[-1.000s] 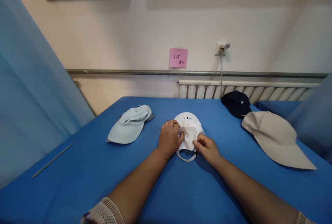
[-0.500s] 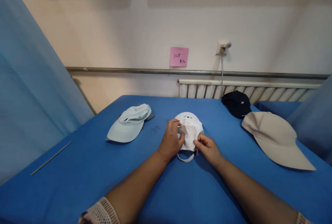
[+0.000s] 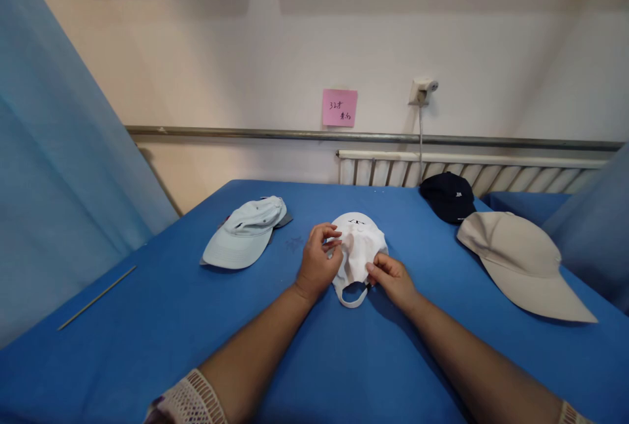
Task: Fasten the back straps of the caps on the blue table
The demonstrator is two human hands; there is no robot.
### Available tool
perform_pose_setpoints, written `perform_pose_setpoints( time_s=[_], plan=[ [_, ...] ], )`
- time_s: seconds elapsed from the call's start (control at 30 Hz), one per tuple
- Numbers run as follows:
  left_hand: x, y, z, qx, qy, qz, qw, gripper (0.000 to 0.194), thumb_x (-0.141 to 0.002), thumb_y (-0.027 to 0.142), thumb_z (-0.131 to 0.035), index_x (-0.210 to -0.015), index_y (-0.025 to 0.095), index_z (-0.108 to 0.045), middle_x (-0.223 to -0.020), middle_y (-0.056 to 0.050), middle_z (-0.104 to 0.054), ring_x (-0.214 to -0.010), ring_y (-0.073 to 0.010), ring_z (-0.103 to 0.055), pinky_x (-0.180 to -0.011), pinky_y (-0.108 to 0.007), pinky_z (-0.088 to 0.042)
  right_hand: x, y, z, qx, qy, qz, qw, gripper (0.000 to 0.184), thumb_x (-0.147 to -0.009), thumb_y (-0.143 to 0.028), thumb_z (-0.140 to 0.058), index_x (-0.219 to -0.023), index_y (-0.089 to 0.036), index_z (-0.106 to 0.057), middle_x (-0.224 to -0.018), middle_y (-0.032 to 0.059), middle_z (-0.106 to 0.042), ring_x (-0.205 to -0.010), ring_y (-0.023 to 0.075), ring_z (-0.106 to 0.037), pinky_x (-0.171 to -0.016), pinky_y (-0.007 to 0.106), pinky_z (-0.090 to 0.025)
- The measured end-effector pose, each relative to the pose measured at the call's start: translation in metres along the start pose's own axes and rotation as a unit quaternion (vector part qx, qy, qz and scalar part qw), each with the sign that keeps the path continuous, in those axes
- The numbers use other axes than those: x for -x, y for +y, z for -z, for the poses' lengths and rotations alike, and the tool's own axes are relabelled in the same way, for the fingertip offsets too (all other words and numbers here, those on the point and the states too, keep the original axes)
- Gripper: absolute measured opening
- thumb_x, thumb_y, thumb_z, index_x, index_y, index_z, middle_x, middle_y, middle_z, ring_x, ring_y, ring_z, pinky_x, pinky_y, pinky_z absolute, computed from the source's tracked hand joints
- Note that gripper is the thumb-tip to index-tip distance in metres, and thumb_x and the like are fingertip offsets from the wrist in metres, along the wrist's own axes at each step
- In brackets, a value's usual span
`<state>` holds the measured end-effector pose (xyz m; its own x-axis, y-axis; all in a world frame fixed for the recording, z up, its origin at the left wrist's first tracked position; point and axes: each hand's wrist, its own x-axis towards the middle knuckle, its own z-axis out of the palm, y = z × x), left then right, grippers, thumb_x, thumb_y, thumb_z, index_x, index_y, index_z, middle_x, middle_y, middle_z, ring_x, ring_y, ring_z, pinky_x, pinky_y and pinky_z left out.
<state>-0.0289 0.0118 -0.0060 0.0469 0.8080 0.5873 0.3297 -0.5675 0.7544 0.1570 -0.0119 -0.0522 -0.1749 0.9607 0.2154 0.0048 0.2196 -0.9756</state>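
A white cap (image 3: pixel 361 247) lies at the middle of the blue table (image 3: pixel 147 319), its back strap loop toward me. My left hand (image 3: pixel 317 261) rests at the cap's left side, thumb and fingers pinching the fabric of its crown. My right hand (image 3: pixel 390 278) pinches the cap's lower right edge beside the strap. Both hands are closed on the cap.
A pale blue cap (image 3: pixel 246 232) lies to the left, a beige cap (image 3: pixel 515 260) to the right, and a dark navy cap (image 3: pixel 449 196) behind it. A thin stick (image 3: pixel 95 298) lies near the left edge. Blue curtains hang at both sides; a radiator (image 3: pixel 466 172) lines the wall.
My left hand's fingers lifted from flat on the crown and now pinch the fabric. The cap shifted slightly. My right hand stays at the lower right edge.
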Motion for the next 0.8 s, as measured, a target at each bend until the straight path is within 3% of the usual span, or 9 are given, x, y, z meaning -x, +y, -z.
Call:
perform_pose_setpoints(
  time_s=[0.17, 0.27, 0.47, 0.6, 0.8],
  plan=[
    [-0.004, -0.003, 0.006, -0.183, -0.028, -0.064, 0.981, 0.016, -0.077, 0.013, -0.059, -0.091, 0.019, -0.057, -0.109, -0.008, -0.056, -0.106, -0.0209, -0.055, -0.095, -0.04, -0.047, 0.0, -0.001, 0.0, -0.004, -0.001, 0.003, 1.0, 0.037, -0.081, -0.052, -0.06, -0.064, -0.02, -0.05, -0.056, -0.0022, -0.054, -0.054, 0.0127, -0.048, -0.055, 0.025, -0.038],
    [-0.007, -0.005, 0.01, -0.25, -0.044, -0.065, 0.965, 0.012, -0.079, 0.013, -0.057, -0.089, 0.019, -0.058, -0.104, -0.007, -0.058, -0.102, -0.021, -0.056, -0.094, -0.039, -0.046, 0.0, -0.001, 0.0, -0.003, 0.002, 0.004, 1.0, 0.037, -0.081, -0.052, -0.06, -0.064, -0.02, -0.051, -0.057, -0.002, -0.054, -0.055, 0.0127, -0.048, -0.055, 0.025, -0.039],
    [-0.009, -0.006, 0.014, -0.26, -0.047, -0.012, 0.964, 0.014, -0.085, 0.018, -0.052, -0.098, 0.019, -0.056, -0.094, -0.005, -0.059, -0.082, -0.0172, -0.058, -0.078, -0.033, -0.049, 0.001, -0.003, 0.001, -0.002, 0.008, 0.003, 1.0, 0.038, -0.081, -0.054, -0.06, -0.065, -0.021, -0.051, -0.056, -0.0019, -0.053, -0.055, 0.0134, -0.049, -0.055, 0.026, -0.039],
    [-0.01, -0.008, 0.015, -0.266, -0.079, -0.002, 0.961, 0.01, -0.087, 0.018, -0.048, -0.092, 0.019, -0.057, -0.092, -0.005, -0.06, -0.083, -0.0184, -0.059, -0.077, -0.033, -0.048, 0.001, -0.003, 0.001, -0.003, 0.007, 0.002, 1.0, 0.037, -0.081, -0.054, -0.06, -0.065, -0.021, -0.051, -0.057, -0.0015, -0.053, -0.056, 0.014, -0.049, -0.055, 0.026, -0.039],
    [-0.016, -0.008, 0.018, -0.209, -0.07, 0.042, 0.974, 0.01, -0.085, 0.017, -0.046, -0.084, 0.019, -0.056, -0.088, -0.004, -0.062, -0.086, -0.0187, -0.058, -0.079, -0.033, -0.046, 0.001, -0.002, 0.001, -0.015, 0.008, 0.007, 1.0, 0.036, -0.082, -0.052, -0.06, -0.066, -0.02, -0.052, -0.057, -0.0019, -0.053, -0.056, 0.0133, -0.048, -0.056, 0.026, -0.038]
  ],
)
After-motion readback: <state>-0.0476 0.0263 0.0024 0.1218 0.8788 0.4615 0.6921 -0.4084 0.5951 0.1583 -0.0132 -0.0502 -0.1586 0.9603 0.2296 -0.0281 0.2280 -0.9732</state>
